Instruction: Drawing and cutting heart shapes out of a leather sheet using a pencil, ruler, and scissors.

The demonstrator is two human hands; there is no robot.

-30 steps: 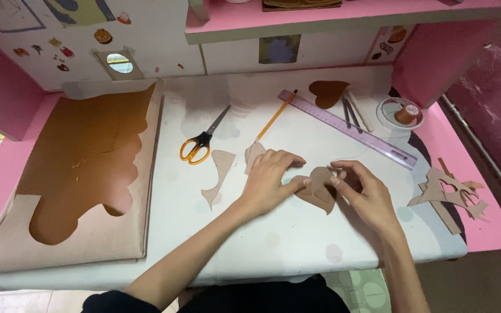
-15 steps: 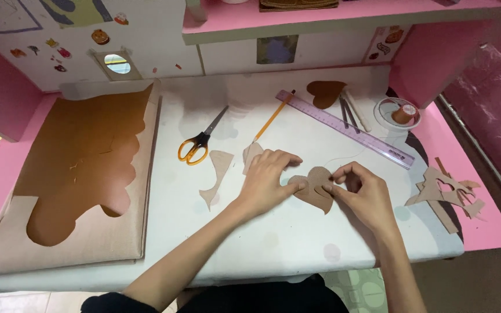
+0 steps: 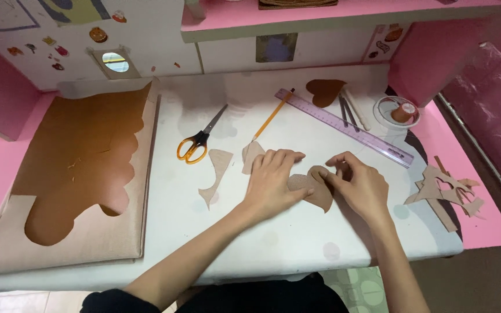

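Observation:
A brown heart-shaped leather piece (image 3: 320, 194) lies on the white desk (image 3: 297, 243) in front of me. My left hand (image 3: 273, 181) presses flat on its left lobe, fingers spread forward. My right hand (image 3: 359, 184) curls at its upper right edge, with thumb and fingers pinching the rim and folding it a little. A beige offcut (image 3: 251, 155) lies just beyond my left hand's fingertips.
Orange-handled scissors (image 3: 198, 142), a yellow pencil (image 3: 272, 115) and a purple ruler (image 3: 346, 125) lie beyond my hands. Another curved beige offcut (image 3: 215, 174) is to the left. A large cut brown leather sheet (image 3: 82, 156) covers the left side. Scraps (image 3: 445, 191) pile at right, near a tape roll (image 3: 400, 110).
My hands stay on the heart piece. My right hand's fingers have shifted slightly along its upper edge, curling it more.

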